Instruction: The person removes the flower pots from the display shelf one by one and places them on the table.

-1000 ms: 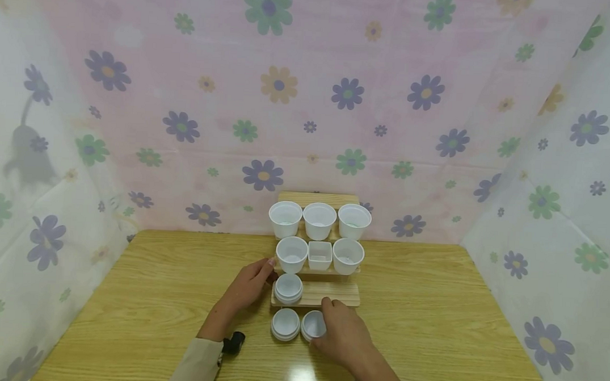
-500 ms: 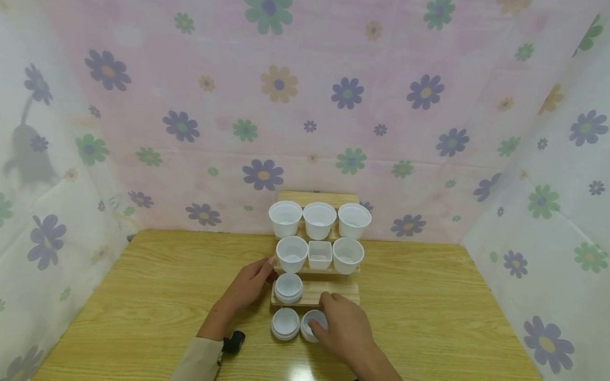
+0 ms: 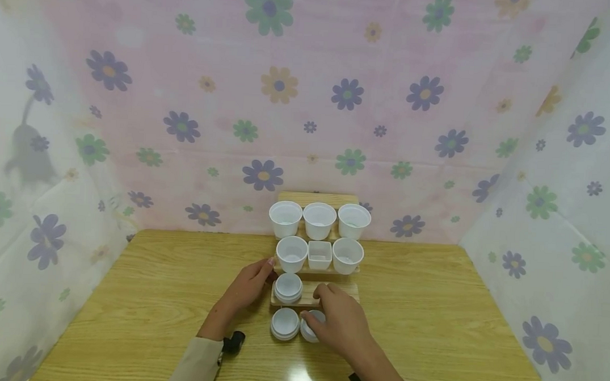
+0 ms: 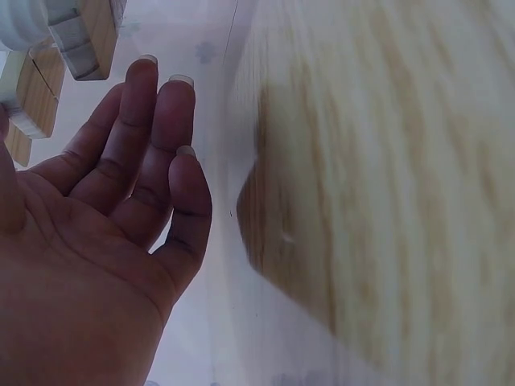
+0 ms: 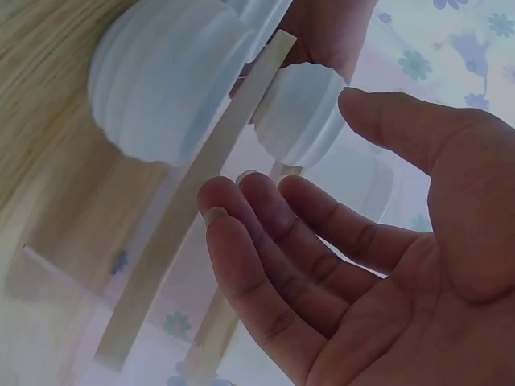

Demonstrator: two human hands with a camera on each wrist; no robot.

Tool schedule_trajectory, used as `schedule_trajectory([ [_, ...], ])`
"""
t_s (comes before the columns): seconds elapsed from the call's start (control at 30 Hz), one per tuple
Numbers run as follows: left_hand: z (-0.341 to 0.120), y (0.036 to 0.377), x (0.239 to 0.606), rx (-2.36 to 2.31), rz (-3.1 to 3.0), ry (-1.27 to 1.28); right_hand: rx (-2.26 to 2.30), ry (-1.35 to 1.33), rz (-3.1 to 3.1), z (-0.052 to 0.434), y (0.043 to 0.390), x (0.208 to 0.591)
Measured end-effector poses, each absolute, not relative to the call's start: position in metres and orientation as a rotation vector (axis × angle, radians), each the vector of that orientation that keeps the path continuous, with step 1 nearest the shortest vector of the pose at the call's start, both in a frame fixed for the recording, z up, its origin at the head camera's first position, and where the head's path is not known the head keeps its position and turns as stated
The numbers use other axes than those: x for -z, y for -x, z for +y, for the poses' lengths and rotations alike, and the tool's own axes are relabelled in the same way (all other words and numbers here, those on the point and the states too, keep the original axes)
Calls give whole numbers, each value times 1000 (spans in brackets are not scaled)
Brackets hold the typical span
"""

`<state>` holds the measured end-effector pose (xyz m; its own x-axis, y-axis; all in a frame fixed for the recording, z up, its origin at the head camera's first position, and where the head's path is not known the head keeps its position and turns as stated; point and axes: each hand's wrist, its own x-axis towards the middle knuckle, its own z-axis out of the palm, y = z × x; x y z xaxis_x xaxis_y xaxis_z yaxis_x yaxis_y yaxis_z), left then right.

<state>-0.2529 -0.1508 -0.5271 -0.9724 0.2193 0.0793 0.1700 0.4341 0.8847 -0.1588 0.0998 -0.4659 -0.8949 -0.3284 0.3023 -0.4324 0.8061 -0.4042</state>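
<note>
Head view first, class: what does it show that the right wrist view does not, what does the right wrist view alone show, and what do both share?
Only the head view: the back of the right hand, the left sleeve and the black piece at the left wrist.

Only the right wrist view: the right hand's palm, its fingers loosely bent and holding nothing.

Both: ribbed white pots, the wooden rack, the table, the flowered curtain and at least part of the left hand.
</note>
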Motion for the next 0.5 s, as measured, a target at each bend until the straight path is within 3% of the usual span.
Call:
schedule_trajectory([
  [0.5, -150, 253, 525, -1595, 2612, -343, -772, -551, -2840, 87, 163, 456],
])
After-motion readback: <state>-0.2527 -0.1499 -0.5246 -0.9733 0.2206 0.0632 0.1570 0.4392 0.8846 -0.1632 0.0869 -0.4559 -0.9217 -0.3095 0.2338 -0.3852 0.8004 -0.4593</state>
